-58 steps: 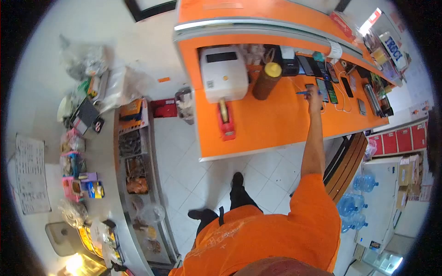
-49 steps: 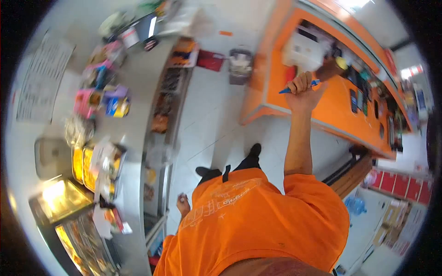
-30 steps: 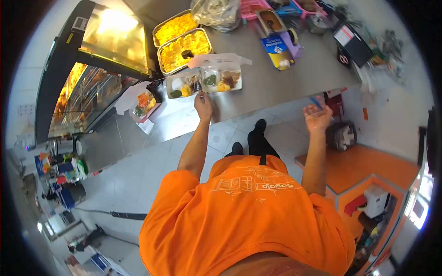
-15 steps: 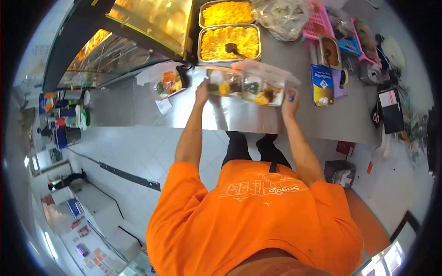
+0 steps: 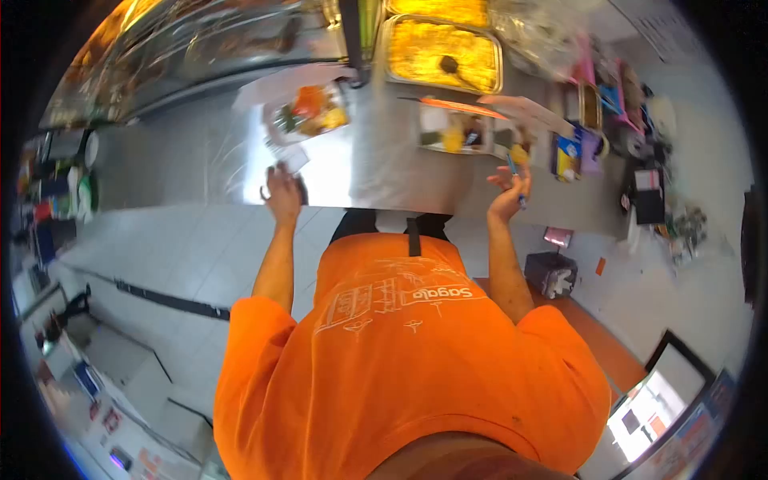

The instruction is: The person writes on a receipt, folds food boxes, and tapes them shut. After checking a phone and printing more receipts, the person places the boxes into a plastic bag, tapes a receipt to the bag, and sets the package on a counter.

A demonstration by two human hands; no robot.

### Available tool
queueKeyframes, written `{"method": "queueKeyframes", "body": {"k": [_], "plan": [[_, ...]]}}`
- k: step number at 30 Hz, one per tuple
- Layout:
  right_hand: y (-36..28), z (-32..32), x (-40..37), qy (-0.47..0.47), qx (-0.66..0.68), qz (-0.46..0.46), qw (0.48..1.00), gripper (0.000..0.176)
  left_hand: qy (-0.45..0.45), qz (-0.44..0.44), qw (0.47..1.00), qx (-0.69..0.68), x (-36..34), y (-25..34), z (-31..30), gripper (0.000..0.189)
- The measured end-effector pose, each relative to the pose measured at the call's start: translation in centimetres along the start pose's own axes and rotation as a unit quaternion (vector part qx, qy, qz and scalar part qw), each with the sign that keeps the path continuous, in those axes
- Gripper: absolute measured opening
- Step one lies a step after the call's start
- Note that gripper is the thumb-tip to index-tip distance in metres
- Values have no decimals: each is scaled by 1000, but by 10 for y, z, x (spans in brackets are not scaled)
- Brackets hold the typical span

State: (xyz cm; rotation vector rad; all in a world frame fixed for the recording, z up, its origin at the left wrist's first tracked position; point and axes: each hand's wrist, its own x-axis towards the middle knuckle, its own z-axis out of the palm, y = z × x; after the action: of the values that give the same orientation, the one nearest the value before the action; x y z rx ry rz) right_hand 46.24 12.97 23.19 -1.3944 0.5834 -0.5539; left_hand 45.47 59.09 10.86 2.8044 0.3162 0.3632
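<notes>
My left hand (image 5: pixel 283 194) is at the front edge of the steel counter (image 5: pixel 180 160), its fingers curled about a dark thing blurred by motion. Just above it lies a white slip (image 5: pixel 293 158), below an open box of food (image 5: pixel 308 118) with orange, yellow and green portions. A blue pen (image 5: pixel 513 170) is held in my right hand (image 5: pixel 506 192), palm partly up and some fingers apart. Close above that hand stands a second open box (image 5: pixel 520 150), partly hidden by its raised lid. Another box of food (image 5: pixel 454 132) sits to its left.
A metal tray of yellow food (image 5: pixel 444 52) with a dark ladle is at the back, beside clear plastic bags (image 5: pixel 532 36). A glass display case (image 5: pixel 216 48) stands at the back left. A blue-yellow packet (image 5: pixel 568 157) and a black folder (image 5: pixel 649 196) are on the right.
My left hand has left the two boxes and moved left and down to the counter's edge. My right hand has come off its box. The view has shifted, and the dark thing beside the left box is gone from there.
</notes>
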Motion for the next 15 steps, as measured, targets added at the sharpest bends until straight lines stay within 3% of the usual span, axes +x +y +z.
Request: {"method": "queueKeyframes", "body": {"k": [2, 4, 6, 8, 11, 15], "plan": [[18, 59, -56, -159, -54, -49, 985, 28, -61, 27, 997, 43, -7, -20, -5, 47], [32, 116, -108, -329, -75, -7, 941, 20, -88, 7, 996, 30, -7, -11, -17, 43], [68, 163, -143, -418, -73, 149, 893, 19, -109, -12, 994, 2, 1, -9, -23, 39], [69, 219, -165, -460, -120, 101, 874, 17, -133, -28, 990, -41, 11, -19, -25, 39], [113, 275, -183, -445, -104, -23, 889, 14, -88, -46, 992, -72, 26, -26, -26, 43], [144, 305, -182, -467, -141, -54, 871, 11, -131, -1, 991, -31, 36, -37, -36, 53]]}}
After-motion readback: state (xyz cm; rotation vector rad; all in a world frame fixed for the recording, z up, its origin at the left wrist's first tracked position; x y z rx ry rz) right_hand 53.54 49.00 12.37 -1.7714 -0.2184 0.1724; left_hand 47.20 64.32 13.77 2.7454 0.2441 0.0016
